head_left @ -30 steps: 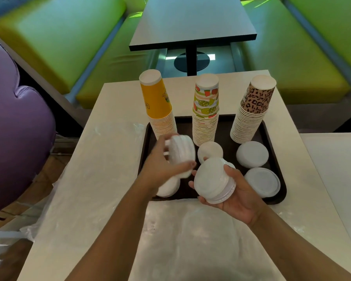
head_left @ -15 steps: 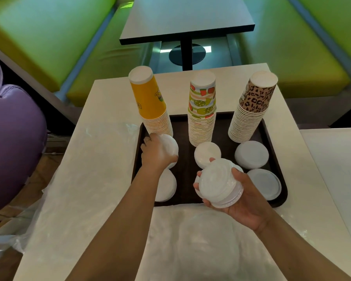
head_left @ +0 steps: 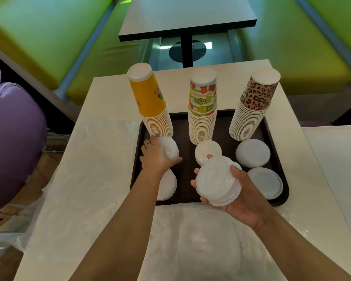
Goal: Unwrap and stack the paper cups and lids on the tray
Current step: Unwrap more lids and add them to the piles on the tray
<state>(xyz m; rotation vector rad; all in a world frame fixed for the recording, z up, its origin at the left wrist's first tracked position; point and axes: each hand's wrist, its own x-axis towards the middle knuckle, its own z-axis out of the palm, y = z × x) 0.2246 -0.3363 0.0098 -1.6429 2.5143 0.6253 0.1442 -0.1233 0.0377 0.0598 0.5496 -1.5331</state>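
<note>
Both hands grip lids: left hand point(head_left: 159, 156) holds a small lid stack point(head_left: 170, 148) low over the tray point(head_left: 276, 130) (just before the yellow cups point(head_left: 150, 102)). Right hand point(head_left: 241, 196) clasps a bigger lid stack point(head_left: 217, 182) above the tray's near edge, so the left one is nearer to setting down.

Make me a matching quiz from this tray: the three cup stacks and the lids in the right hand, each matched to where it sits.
Things:
1. yellow cup stack
2. fruit-print cup stack
3. leopard-print cup stack
4. lid stack in the right hand

Places:
A. far right of the tray
B. held above the tray's near edge
C. far left of the tray
D. far middle of the tray

Pairs: 1-C, 2-D, 3-A, 4-B
</note>
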